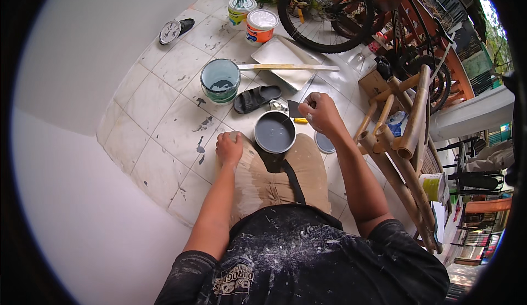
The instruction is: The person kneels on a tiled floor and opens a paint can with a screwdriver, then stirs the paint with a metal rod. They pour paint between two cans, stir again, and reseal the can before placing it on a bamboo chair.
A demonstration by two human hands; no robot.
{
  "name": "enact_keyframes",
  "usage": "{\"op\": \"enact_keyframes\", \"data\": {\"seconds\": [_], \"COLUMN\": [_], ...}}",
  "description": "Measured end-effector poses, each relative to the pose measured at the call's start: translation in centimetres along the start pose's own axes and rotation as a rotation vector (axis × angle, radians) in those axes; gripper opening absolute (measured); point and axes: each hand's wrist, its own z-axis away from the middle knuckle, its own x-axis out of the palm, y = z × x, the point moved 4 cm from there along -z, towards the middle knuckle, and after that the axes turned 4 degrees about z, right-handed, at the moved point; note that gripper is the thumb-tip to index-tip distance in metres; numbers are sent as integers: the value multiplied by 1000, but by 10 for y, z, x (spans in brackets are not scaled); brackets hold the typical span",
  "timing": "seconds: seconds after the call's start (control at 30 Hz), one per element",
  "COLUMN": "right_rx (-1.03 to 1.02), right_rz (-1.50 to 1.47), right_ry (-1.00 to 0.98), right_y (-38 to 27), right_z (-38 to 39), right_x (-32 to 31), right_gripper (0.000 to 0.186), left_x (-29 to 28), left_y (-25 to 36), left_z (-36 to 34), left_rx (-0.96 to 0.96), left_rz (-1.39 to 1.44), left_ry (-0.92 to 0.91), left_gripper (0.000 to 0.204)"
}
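Observation:
My right hand [320, 113] is closed round a putty knife [295, 109], its dark flat blade pointing left over the right rim of an open paint can [274, 132]. Smooth grey paint fills much of that can, which stands just beyond my knees. The knife's handle is hidden in my fist. My left hand [229, 148] lies on my left knee, holding nothing, its fingers apart. A yellow piece [300, 120] shows beside the can under my right hand; its kind is not clear. A round lid [324, 142] lies on the floor by my right knee.
Beyond the can are a black sandal [257, 99], a bucket [220, 83] with blue-grey paint, a wooden stick [296, 67] and a pale tray [285, 58]. Two lidded pails [262, 26] stand farther off, near a bicycle [329, 14]. Bamboo furniture [401, 151] blocks the right; a white wall [71, 157] bounds the left.

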Motion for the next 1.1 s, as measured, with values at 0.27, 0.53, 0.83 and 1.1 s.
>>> {"op": "enact_keyframes", "data": {"seconds": [0.27, 0.53, 0.83, 1.1], "right_rx": [-38, -37, -65, 3], "right_rz": [-20, -12, 7, -100], "right_ry": [7, -17, 33, 7], "right_y": [-18, -45, -45, -38], "right_z": [8, 18, 14, 15], "right_x": [-17, -36, -43, -41], "right_gripper": [23, 26, 31, 30], "left_x": [0, -4, -8, -23], "left_y": [-4, -4, -15, -16], "left_z": [0, 3, 8, 29], "left_rx": [21, 43, 135, 186], "left_rz": [15, 26, 63, 40], "left_ry": [26, 34, 57, 52], "left_gripper": [54, 50, 44, 42]}}
